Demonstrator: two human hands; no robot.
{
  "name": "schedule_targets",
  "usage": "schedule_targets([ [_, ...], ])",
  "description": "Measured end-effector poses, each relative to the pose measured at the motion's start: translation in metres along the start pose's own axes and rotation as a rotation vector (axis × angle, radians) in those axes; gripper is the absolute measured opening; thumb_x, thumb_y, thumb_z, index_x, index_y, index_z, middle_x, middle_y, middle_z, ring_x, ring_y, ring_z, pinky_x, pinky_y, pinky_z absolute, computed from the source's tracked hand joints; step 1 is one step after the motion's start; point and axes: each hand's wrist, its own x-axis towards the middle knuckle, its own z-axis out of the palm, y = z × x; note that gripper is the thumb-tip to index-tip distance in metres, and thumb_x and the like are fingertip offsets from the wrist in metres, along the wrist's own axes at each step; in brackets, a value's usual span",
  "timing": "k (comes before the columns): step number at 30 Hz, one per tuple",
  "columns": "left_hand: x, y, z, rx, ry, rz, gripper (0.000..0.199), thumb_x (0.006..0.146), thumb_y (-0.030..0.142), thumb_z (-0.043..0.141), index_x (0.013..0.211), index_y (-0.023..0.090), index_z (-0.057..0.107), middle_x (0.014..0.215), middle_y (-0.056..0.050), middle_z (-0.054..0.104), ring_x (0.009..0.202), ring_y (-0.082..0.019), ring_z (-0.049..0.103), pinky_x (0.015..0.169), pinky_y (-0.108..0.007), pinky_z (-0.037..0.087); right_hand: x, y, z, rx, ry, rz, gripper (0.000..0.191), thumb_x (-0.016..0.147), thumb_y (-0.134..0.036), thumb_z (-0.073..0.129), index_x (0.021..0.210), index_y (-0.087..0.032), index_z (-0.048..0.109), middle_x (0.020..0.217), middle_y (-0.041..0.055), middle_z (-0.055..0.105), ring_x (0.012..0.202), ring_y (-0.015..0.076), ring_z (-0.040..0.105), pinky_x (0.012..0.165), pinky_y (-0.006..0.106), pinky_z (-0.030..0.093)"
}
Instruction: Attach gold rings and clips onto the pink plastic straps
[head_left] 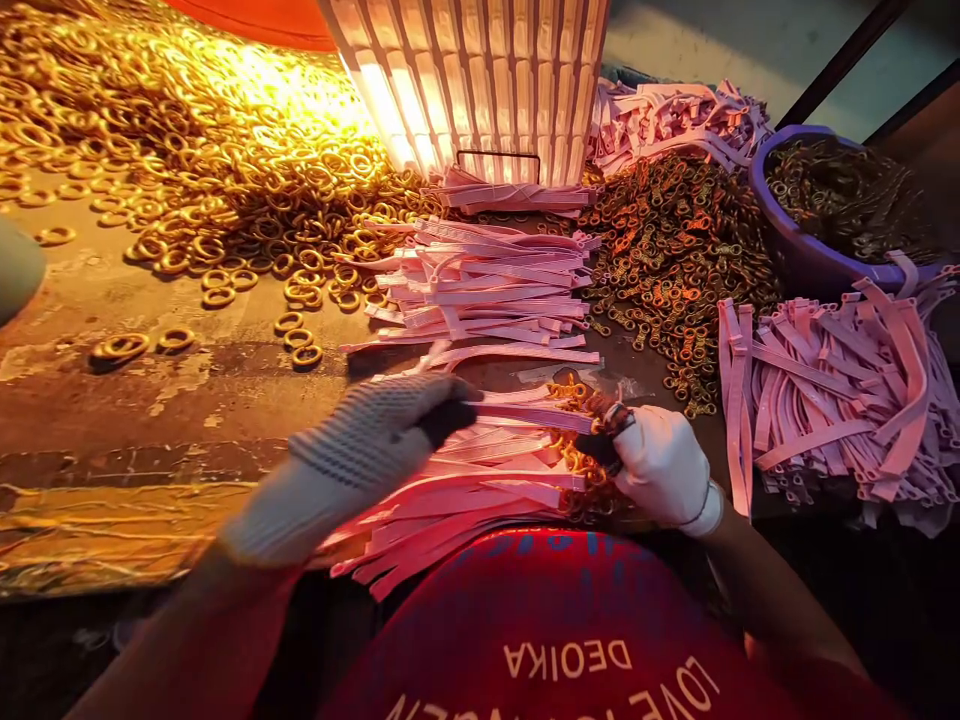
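My left hand [367,440], in a pale dotted glove with dark fingertips, is closed in a pinch on one end of a pink strap [529,412]. At the strap's other end, my right hand [664,465], in a white glove, is closed around the tip beside a gold metal clasp. Its fingertips are dark, and they partly hide the clasp. Below both hands lies a layer of pink straps [465,490] with gold clasps [581,465] at their right ends. Just beyond my hands, more pink straps [480,285] are stacked crosswise without visible clasps.
Gold rings [225,160] heap up at the left and back. Gold clasps [682,260] form a pile to the right, near a purple basin [765,165] holding more metal pieces. Another heap of pink straps [847,390] lies front right. A ribbed translucent panel [480,90] stands behind.
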Motion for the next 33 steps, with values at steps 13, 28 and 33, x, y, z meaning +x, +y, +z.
schedule_targets([
  [13,0.007,0.004,0.041,-0.93,-0.101,-0.539,0.053,0.081,0.063,0.072,0.091,0.01,0.072,0.071,-0.008,0.069,0.04,-0.006,0.042,0.032,-0.018,0.022,0.041,0.112,0.085,-0.185,-0.396,0.918,0.019,0.092,-0.022,0.061,0.102,-0.009,0.071,0.098,0.0204,0.073,0.089,0.0292,0.071,0.073,0.032,0.046],
  [28,0.012,0.004,0.059,-0.966,-0.267,-0.529,0.025,0.084,0.033,0.069,0.1,0.013,0.067,0.069,-0.002,0.063,0.043,-0.005,0.037,0.035,-0.018,0.015,0.025,0.094,0.086,0.199,-0.095,0.639,0.033,0.082,-0.006,0.05,0.109,-0.01,0.068,0.121,0.0186,0.068,0.114,0.0291,0.063,0.1,0.039,0.049],
  [33,0.014,0.012,0.068,-0.919,-0.237,-0.506,0.027,0.085,0.041,0.064,0.086,0.015,0.057,0.068,-0.004,0.066,0.039,-0.005,0.042,0.034,-0.017,0.019,0.016,0.04,0.037,0.48,0.013,0.261,0.054,0.083,-0.004,0.046,0.133,-0.018,0.059,0.12,0.0111,0.07,0.109,0.0248,0.066,0.098,0.038,0.053],
])
